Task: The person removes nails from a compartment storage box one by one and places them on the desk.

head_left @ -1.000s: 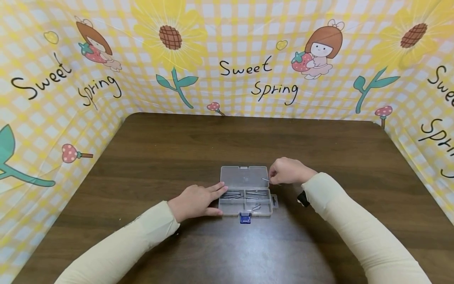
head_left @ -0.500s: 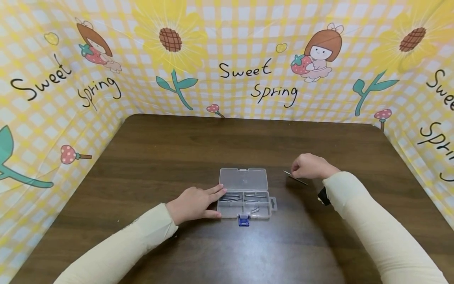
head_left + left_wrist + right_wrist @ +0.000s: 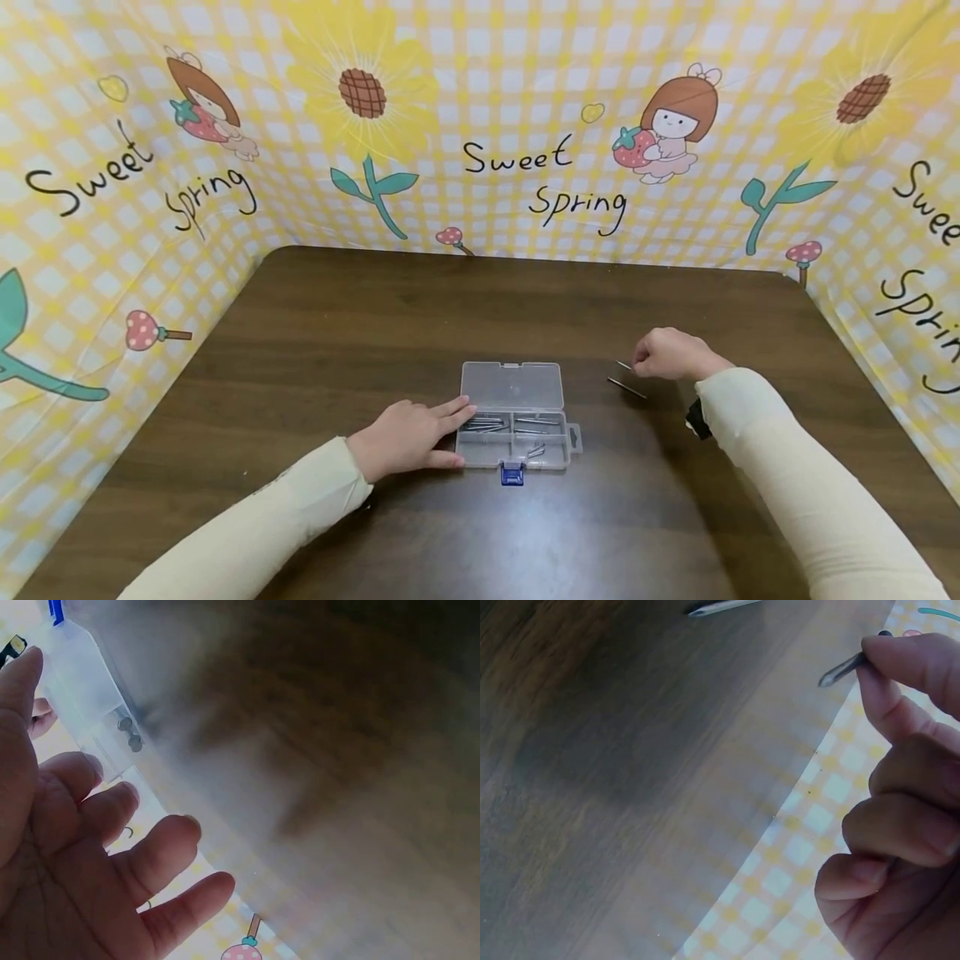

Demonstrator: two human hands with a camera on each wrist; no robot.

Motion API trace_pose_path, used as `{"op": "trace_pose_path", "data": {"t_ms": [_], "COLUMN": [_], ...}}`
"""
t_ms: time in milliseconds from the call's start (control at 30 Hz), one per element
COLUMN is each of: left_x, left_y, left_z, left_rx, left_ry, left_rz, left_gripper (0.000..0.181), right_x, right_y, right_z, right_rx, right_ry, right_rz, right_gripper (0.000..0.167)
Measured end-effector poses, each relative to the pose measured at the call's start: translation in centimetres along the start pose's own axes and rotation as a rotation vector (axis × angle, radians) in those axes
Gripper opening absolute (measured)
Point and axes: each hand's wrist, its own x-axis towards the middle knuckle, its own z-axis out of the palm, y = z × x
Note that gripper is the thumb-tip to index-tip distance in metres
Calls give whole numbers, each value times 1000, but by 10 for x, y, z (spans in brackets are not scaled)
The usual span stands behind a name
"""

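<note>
A clear plastic compartment box (image 3: 483,454) lies with its lid (image 3: 512,387) folded back. Several nails (image 3: 483,424) fill its rear left compartment, others (image 3: 536,421) the rear right, and a few more (image 3: 536,450) sit at the front right. My left hand (image 3: 408,433) rests its extended fingers against the box's left edge; in the left wrist view the same hand (image 3: 90,847) has loose fingers. Right of the box, my right hand (image 3: 675,354) pinches a nail (image 3: 841,671) between thumb and forefinger, its point outward. Another nail (image 3: 626,387) lies on the table just below that hand.
Brown wooden table (image 3: 360,333) under everything, with a yellow checked cloth (image 3: 510,92) standing around its back and sides. A blue latch (image 3: 512,474) juts from the box's front, and a hanging tab (image 3: 573,438) from its right side.
My right hand has moved right, away from the box's lid, with the nail still pinched. The nail lying on the table now shows beneath it. The left hand stays at the box.
</note>
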Motion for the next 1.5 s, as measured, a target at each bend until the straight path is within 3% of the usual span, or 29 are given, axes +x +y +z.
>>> {"op": "trace_pose_path", "data": {"t_ms": [400,633,1233,1500], "left_x": [-3,-1,2,1], "left_y": [0,-3,-5,-4], "left_z": [2,2,0,0], "left_rx": [-27,-3,31,12], "left_ry": [-13,26,22,13], "left_rz": [3,30,39,33], "left_gripper": [69,68,68,69], "right_x": [3,4,9,10], "right_y": [-2,2,-1,1], "right_z": [16,21,31,33], "right_rx": [-97,-107,-114,-80], "right_ry": [15,23,14,42], "right_rz": [111,112,133,142], "right_gripper": [13,17,24,19]}}
